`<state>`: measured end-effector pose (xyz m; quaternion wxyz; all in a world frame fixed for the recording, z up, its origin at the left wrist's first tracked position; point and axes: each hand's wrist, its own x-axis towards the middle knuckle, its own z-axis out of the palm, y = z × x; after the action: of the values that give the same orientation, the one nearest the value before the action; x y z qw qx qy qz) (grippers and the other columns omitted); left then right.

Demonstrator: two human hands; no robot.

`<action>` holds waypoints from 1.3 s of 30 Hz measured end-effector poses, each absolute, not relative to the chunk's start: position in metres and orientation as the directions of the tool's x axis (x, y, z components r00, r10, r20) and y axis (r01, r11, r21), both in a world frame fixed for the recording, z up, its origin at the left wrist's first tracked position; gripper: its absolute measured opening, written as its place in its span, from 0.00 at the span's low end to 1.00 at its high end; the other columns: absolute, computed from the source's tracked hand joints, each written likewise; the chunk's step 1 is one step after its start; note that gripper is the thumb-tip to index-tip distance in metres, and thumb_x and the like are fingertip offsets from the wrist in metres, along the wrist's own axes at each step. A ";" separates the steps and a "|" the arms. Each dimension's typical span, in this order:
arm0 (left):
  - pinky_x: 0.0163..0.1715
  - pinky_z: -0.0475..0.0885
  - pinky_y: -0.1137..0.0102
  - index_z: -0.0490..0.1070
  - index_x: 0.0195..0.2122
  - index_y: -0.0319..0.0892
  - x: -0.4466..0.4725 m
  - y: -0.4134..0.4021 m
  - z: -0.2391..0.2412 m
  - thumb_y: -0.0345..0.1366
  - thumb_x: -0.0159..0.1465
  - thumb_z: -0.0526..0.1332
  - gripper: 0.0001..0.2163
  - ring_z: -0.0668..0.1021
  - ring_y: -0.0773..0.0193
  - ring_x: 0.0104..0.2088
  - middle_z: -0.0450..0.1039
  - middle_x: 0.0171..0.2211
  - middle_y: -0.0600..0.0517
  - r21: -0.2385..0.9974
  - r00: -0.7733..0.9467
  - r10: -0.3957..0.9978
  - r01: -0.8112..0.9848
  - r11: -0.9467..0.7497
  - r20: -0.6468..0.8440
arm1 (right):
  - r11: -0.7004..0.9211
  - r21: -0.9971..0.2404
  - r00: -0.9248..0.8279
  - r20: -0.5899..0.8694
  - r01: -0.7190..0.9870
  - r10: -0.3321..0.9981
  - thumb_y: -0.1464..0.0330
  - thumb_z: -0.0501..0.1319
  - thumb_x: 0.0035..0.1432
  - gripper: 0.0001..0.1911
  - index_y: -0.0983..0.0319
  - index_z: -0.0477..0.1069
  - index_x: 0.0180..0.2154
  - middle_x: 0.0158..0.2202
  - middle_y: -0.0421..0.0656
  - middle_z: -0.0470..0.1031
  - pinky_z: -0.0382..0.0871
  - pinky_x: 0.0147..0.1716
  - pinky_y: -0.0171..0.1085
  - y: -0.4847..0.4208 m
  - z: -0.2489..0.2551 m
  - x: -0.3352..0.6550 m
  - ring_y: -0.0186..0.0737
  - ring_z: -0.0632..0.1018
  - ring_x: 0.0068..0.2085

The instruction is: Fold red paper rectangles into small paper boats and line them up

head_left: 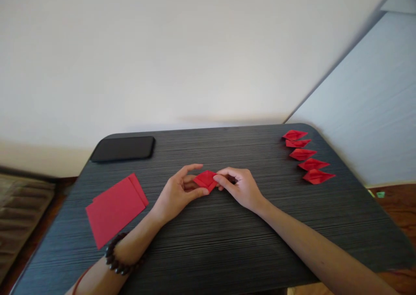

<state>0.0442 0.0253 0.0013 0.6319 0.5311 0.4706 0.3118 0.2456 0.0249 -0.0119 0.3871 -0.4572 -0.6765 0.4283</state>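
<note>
A small folded red paper [206, 180], roughly diamond-shaped with creases across it, is held between both hands just over the middle of the table. My left hand [180, 190] pinches its left and lower edge with the thumb in front, while the index finger stretches out above it. On the paper's right corner, the thumb and fingers of my right hand [238, 186] are closed. The fingers behind the paper are partly hidden. A dark bead bracelet [117, 258] circles my left wrist.
Several folded red paper boats [303, 154] stand in a column at the table's right side. Flat red paper sheets [115, 210] lie overlapping on the left. A black phone [123, 148] rests at the back left of the dark table [211, 251]. Behind is a white wall [195, 52].
</note>
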 end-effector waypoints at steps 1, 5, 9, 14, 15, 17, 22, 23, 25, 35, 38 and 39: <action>0.41 0.74 0.68 0.60 0.53 0.42 0.045 0.025 0.001 0.36 0.52 0.70 0.29 0.81 0.61 0.37 0.80 0.36 0.49 0.961 0.363 0.889 0.110 0.255 -0.278 | 0.205 -0.941 -0.279 0.127 0.270 0.952 0.61 0.59 0.60 0.12 0.62 0.75 0.34 0.24 0.39 0.76 0.68 0.26 0.30 0.025 -0.013 0.246 0.31 0.76 0.25; 0.37 0.75 0.67 0.62 0.48 0.40 0.048 0.021 0.001 0.37 0.53 0.69 0.24 0.81 0.60 0.33 0.80 0.31 0.49 0.954 0.334 0.894 0.117 0.275 -0.299 | 0.172 -0.957 -0.298 0.099 0.232 0.950 0.60 0.60 0.58 0.12 0.62 0.75 0.36 0.25 0.40 0.78 0.67 0.23 0.30 0.023 -0.015 0.246 0.31 0.76 0.23; 0.35 0.75 0.67 0.61 0.48 0.40 0.048 0.020 0.002 0.38 0.55 0.68 0.23 0.81 0.62 0.31 0.79 0.30 0.50 0.960 0.378 0.885 0.173 0.220 -0.271 | 0.219 -0.940 -0.318 0.131 0.260 0.939 0.61 0.57 0.60 0.13 0.62 0.75 0.34 0.24 0.40 0.77 0.67 0.24 0.30 0.021 -0.012 0.246 0.33 0.76 0.25; 0.39 0.74 0.65 0.59 0.53 0.43 0.040 0.025 -0.001 0.39 0.55 0.67 0.27 0.79 0.63 0.34 0.77 0.36 0.51 0.945 0.446 0.895 0.304 -0.123 -0.027 | 0.277 -0.869 -0.253 0.183 0.410 0.950 0.64 0.57 0.60 0.12 0.62 0.75 0.30 0.26 0.40 0.77 0.66 0.26 0.32 0.023 -0.009 0.247 0.34 0.75 0.27; 0.39 0.73 0.66 0.62 0.52 0.44 0.037 0.027 -0.003 0.39 0.54 0.68 0.25 0.78 0.65 0.34 0.76 0.40 0.50 0.903 0.457 0.887 0.353 -0.243 0.060 | 0.279 -0.862 -0.251 0.184 0.424 0.950 0.64 0.57 0.60 0.12 0.62 0.75 0.30 0.27 0.40 0.77 0.66 0.27 0.33 0.023 -0.009 0.248 0.34 0.76 0.28; 0.38 0.71 0.68 0.69 0.46 0.44 0.034 0.030 -0.004 0.38 0.55 0.68 0.19 0.75 0.66 0.33 0.74 0.38 0.51 0.773 0.517 0.837 0.453 -0.444 0.178 | 0.279 -0.854 -0.264 0.173 0.440 0.949 0.64 0.57 0.60 0.12 0.62 0.76 0.32 0.27 0.41 0.78 0.67 0.29 0.33 0.024 -0.009 0.248 0.35 0.76 0.29; 0.37 0.70 0.69 0.73 0.40 0.41 0.031 0.035 -0.004 0.39 0.58 0.65 0.11 0.75 0.65 0.33 0.75 0.35 0.51 0.711 0.554 0.802 0.471 -0.522 0.221 | 0.331 -0.807 -0.333 0.179 0.489 0.926 0.65 0.56 0.60 0.11 0.61 0.76 0.32 0.30 0.42 0.78 0.68 0.33 0.36 0.024 -0.011 0.250 0.36 0.76 0.31; 0.37 0.70 0.69 0.73 0.40 0.41 0.031 0.035 -0.004 0.39 0.58 0.65 0.11 0.75 0.65 0.34 0.75 0.35 0.50 0.717 0.554 0.805 0.472 -0.514 0.212 | 0.345 -0.799 -0.340 0.188 0.493 0.922 0.65 0.57 0.60 0.10 0.61 0.75 0.35 0.31 0.42 0.78 0.68 0.34 0.36 0.024 -0.012 0.251 0.36 0.76 0.32; 0.39 0.70 0.69 0.73 0.40 0.42 0.031 0.035 -0.004 0.39 0.58 0.65 0.11 0.76 0.64 0.36 0.76 0.36 0.50 0.728 0.546 0.817 0.481 -0.488 0.187 | 0.363 -0.793 -0.346 0.205 0.490 0.916 0.66 0.58 0.60 0.11 0.61 0.73 0.43 0.34 0.42 0.78 0.69 0.37 0.37 0.025 -0.013 0.252 0.36 0.76 0.33; 0.45 0.71 0.62 0.74 0.40 0.42 0.033 0.037 -0.003 0.36 0.60 0.64 0.08 0.74 0.59 0.43 0.74 0.40 0.47 0.731 0.568 0.795 0.447 -0.515 0.212 | 0.553 -0.699 -0.582 0.238 0.453 0.778 0.66 0.61 0.59 0.22 0.58 0.65 0.55 0.40 0.45 0.76 0.70 0.42 0.41 0.030 -0.011 0.266 0.39 0.74 0.40; 0.47 0.70 0.60 0.75 0.40 0.43 0.032 0.039 -0.006 0.35 0.60 0.64 0.08 0.73 0.59 0.45 0.73 0.43 0.46 0.673 0.580 0.768 0.456 -0.582 0.271 | 0.590 -0.673 -0.577 0.288 0.446 0.765 0.66 0.59 0.61 0.18 0.57 0.67 0.53 0.40 0.44 0.76 0.70 0.42 0.41 0.029 -0.014 0.265 0.39 0.74 0.40; 0.46 0.71 0.60 0.75 0.40 0.44 0.031 0.040 -0.007 0.35 0.61 0.63 0.07 0.73 0.59 0.45 0.73 0.44 0.46 0.641 0.581 0.758 0.469 -0.608 0.295 | 0.597 -0.660 -0.570 0.300 0.455 0.765 0.66 0.58 0.61 0.16 0.57 0.69 0.52 0.40 0.44 0.76 0.71 0.42 0.42 0.028 -0.015 0.265 0.39 0.74 0.40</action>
<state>0.0310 0.0398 -0.0069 0.2570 0.8512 0.3604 0.2819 0.2647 0.0285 -0.0151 0.2911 -0.3611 -0.8450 0.2663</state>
